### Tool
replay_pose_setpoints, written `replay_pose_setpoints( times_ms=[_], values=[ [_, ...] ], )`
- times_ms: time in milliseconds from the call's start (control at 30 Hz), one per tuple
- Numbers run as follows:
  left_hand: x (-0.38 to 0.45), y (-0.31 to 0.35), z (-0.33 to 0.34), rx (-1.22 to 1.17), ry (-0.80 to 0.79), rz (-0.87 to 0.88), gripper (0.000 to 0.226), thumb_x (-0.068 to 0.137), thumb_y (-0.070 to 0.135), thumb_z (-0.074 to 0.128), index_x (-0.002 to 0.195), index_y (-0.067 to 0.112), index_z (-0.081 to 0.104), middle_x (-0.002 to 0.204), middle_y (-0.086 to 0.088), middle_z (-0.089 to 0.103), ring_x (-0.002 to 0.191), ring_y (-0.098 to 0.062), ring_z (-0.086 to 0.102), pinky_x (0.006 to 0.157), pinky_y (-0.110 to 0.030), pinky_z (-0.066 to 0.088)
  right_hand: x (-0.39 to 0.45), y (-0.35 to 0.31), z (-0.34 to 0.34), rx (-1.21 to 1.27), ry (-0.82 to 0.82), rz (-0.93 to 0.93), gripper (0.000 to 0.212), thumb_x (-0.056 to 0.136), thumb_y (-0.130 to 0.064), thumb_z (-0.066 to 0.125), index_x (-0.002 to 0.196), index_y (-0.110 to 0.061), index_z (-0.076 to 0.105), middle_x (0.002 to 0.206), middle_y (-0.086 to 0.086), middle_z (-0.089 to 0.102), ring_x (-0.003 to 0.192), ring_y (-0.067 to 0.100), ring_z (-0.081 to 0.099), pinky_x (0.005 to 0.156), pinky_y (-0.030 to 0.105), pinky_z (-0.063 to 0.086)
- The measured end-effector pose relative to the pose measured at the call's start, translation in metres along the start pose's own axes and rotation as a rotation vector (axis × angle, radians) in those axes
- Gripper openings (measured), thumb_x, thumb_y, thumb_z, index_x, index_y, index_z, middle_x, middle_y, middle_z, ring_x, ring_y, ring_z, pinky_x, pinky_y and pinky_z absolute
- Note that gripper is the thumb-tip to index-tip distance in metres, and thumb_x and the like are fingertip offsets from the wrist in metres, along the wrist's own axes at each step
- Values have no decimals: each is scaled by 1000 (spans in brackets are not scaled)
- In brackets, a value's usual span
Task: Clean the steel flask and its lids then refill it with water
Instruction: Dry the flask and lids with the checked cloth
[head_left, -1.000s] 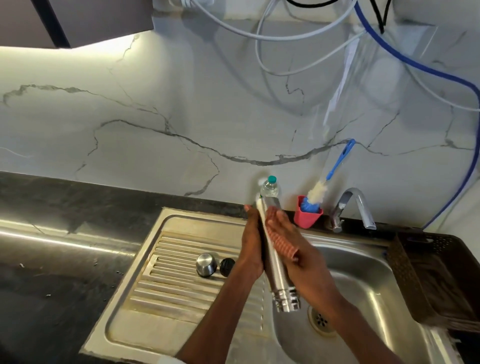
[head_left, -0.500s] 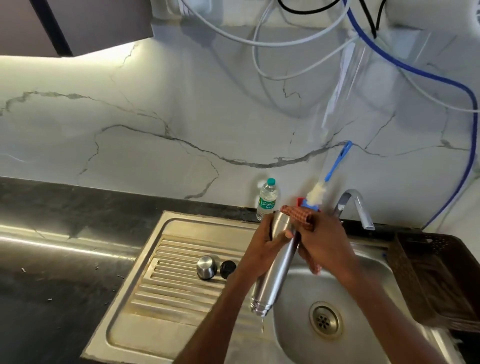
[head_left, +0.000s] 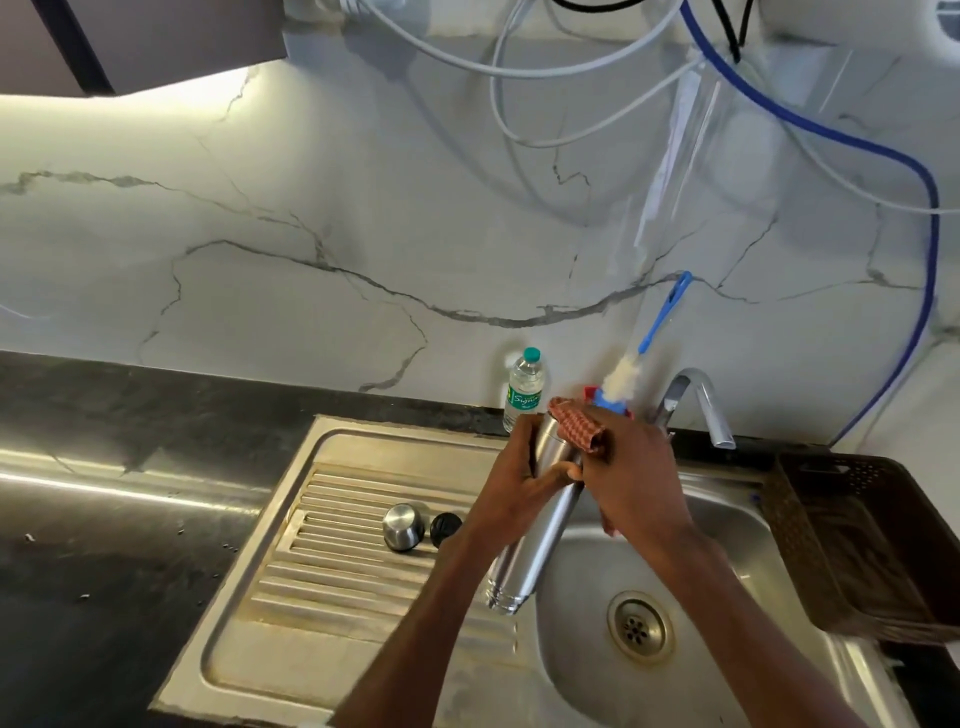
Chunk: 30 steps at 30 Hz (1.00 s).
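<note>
Presently left hand (head_left: 511, 480) gripping tilted flask (head_left: 535, 525), mouth downward, right hand (head_left: 631, 470) gripping checked cloth (head_left: 579, 426) on its upper end, two lids (head_left: 402, 526) left of both hands

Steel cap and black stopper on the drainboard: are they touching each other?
Apart. The head view shows a narrow strip of ribbed drainboard between the steel cap and the black stopper; they sit side by side without contact.

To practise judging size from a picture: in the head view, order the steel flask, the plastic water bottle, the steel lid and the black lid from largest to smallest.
1. steel flask
2. plastic water bottle, though it stands farther back
3. steel lid
4. black lid
</note>
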<state>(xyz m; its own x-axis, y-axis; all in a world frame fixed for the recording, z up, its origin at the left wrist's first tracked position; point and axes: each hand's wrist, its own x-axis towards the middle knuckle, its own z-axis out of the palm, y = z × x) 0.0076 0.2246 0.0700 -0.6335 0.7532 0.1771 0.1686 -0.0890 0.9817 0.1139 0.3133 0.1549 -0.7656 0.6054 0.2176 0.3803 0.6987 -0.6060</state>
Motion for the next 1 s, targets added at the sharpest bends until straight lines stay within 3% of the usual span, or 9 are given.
replay_pose_setpoints(
  times_ms=[67, 167, 233, 333, 500, 600, 667, 833, 1000],
  values=[
    [1, 4, -1, 5, 7, 7, 96, 73, 82, 68, 138, 13, 50, 122, 24, 63, 113, -2, 61, 96, -23, 49, 4, -1, -5, 109, -13, -8, 54, 85, 0, 61, 121, -39, 71, 83, -19, 64, 79, 2, 66, 73, 14, 51],
    [1, 7, -3, -2, 6, -7, 99, 74, 80, 69, 139, 9, 50, 117, 29, 65, 107, 3, 63, 90, -16, 49, 15, 0, -9, 169, -55, 65, 30, 95, -16, 60, 101, -43, 73, 76, -10, 69, 77, 19, 70, 75, 38, 59],
    [0, 7, -3, 2, 7, -20, 99, 72, 81, 70, 134, 7, 52, 109, 25, 68, 98, 3, 66, 81, -14, 51, 17, 2, -8, 77, -102, 96, 13, 98, -30, 60, 102, -36, 71, 76, -9, 67, 77, 18, 69, 78, 41, 59],
    [-2, 6, -3, 20, 10, -22, 97, 69, 83, 72, 130, 10, 53, 109, 20, 68, 97, 1, 65, 82, -16, 50, 9, 8, -1, 56, -76, 69, 18, 97, -22, 60, 106, -33, 71, 73, -15, 62, 74, 13, 68, 77, 42, 61],
    [-1, 6, -5, 15, -44, -18, 96, 75, 74, 75, 145, 15, 47, 135, 11, 63, 126, -12, 60, 104, -30, 50, 3, 6, -8, 203, -24, -28, 42, 94, -1, 61, 115, -35, 73, 75, -36, 61, 80, -15, 63, 73, 4, 47],
    [0, 4, -9, 1, -6, 7, 99, 74, 76, 74, 145, 12, 48, 135, 6, 64, 125, -11, 61, 101, -25, 49, 10, 3, -9, 314, -84, 108, 15, 98, -25, 66, 96, -39, 72, 62, -22, 66, 60, 0, 64, 63, 21, 51],
    [1, 2, -11, 21, 15, 17, 100, 71, 80, 74, 138, 10, 52, 123, 3, 67, 111, -12, 65, 91, -24, 51, 13, 4, -5, 117, -97, 100, 11, 99, -38, 62, 99, -32, 72, 63, -14, 62, 62, 4, 63, 64, 25, 51],
    [0, 2, -12, 24, 8, 9, 98, 67, 83, 75, 132, 13, 54, 118, 1, 67, 109, -21, 66, 92, -36, 56, 3, 7, 7, 119, -22, 16, 22, 99, -18, 59, 105, -37, 69, 70, -15, 62, 62, 4, 64, 66, 36, 61],
    [0, 9, -14, 1, -25, -1, 100, 71, 78, 74, 142, 13, 49, 128, 14, 64, 120, -8, 61, 100, -22, 47, 3, 4, 1, 175, 40, -53, 41, 93, -3, 61, 119, -32, 73, 80, -31, 62, 77, -7, 65, 70, 9, 50]
  ],
)
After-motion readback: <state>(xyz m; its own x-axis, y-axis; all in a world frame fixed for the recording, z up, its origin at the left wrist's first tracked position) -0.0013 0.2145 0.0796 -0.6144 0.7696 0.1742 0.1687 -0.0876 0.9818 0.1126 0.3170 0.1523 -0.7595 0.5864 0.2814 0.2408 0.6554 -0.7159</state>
